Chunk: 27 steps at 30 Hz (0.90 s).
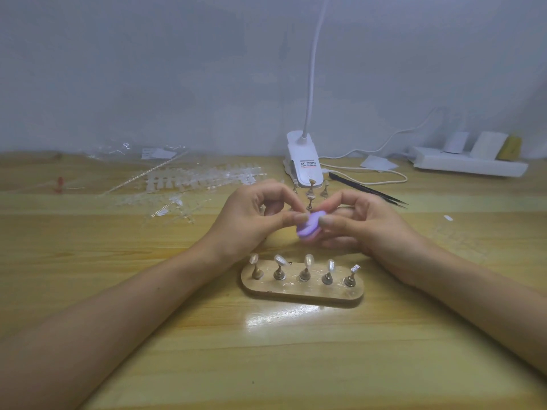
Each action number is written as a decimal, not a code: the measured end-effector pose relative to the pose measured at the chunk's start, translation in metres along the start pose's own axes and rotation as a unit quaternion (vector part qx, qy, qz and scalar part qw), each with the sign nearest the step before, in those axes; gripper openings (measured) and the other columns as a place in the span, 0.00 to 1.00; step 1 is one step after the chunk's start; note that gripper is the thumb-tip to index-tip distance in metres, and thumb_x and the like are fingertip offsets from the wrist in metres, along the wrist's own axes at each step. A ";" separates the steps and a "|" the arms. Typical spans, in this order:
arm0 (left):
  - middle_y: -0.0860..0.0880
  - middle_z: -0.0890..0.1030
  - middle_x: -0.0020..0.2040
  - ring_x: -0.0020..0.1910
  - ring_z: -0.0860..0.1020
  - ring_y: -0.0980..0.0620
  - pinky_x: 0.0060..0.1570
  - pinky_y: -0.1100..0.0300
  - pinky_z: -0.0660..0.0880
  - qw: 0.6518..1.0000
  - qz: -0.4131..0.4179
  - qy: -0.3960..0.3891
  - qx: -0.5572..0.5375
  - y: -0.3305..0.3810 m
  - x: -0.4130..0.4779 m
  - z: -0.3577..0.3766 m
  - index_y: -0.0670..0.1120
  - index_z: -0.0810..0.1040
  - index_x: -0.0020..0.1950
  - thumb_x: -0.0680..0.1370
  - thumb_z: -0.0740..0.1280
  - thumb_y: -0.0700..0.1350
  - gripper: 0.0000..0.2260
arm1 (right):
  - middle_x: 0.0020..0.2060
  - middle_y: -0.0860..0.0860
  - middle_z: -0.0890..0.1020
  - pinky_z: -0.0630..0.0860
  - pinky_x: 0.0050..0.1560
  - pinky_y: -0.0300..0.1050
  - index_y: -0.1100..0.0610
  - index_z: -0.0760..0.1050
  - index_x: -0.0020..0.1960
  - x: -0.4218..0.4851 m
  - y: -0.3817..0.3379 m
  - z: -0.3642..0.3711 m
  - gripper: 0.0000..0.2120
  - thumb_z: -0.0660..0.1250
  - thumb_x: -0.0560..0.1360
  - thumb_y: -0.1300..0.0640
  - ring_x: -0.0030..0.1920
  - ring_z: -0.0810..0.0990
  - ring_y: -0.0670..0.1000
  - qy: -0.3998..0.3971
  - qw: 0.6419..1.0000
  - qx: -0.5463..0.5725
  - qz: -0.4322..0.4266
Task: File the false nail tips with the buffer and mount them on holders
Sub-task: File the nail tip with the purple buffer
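Bare forearms reach in from the lower corners over the pale wooden counter (266,365), which shows a bright patch of glare just in front of the wooden stand (302,295). On that stand five small metal holders (278,274) stand in a row, with clear nail tips (308,259) mounted on their tops. Just behind the stand the left hand (251,220) and right hand (367,224) meet with fingers curled, and their thumbs and forefingers pinch a purple buffer (309,230) from either side. Whether a tip sits between the left fingers and the buffer cannot be told. Further behind the stand are a few loose holders (310,190) and the white clip base of a lamp (303,161), whose neck rises against the grey wall (177,69). Behind and left of the stand lie clear plastic strips (201,179). Behind and right of it are black tweezers (370,189) and a white power strip (467,165) by the wall. Open wood spreads left, right and in front of the stand.
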<state>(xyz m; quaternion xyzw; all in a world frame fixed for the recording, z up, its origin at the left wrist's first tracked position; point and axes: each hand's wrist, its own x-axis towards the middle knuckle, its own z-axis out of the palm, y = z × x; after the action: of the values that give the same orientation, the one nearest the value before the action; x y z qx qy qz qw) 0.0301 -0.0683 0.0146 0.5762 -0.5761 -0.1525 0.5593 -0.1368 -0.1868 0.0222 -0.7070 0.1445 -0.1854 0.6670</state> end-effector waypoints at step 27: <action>0.53 0.62 0.28 0.28 0.63 0.58 0.33 0.66 0.61 1.000 0.001 -0.001 -0.001 -0.001 0.001 0.001 0.45 0.83 0.41 0.70 0.75 0.44 0.04 | 0.48 0.61 0.86 0.83 0.48 0.45 0.57 0.76 0.49 0.003 0.004 -0.003 0.07 0.71 0.72 0.59 0.50 0.86 0.56 -0.011 1.000 0.009 0.001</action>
<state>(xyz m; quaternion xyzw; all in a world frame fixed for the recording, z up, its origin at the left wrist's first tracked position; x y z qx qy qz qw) 0.0304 -0.0695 0.0140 0.5746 -0.5773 -0.1532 0.5595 -0.1356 -0.1906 0.0187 -0.7027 0.1362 -0.1787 0.6750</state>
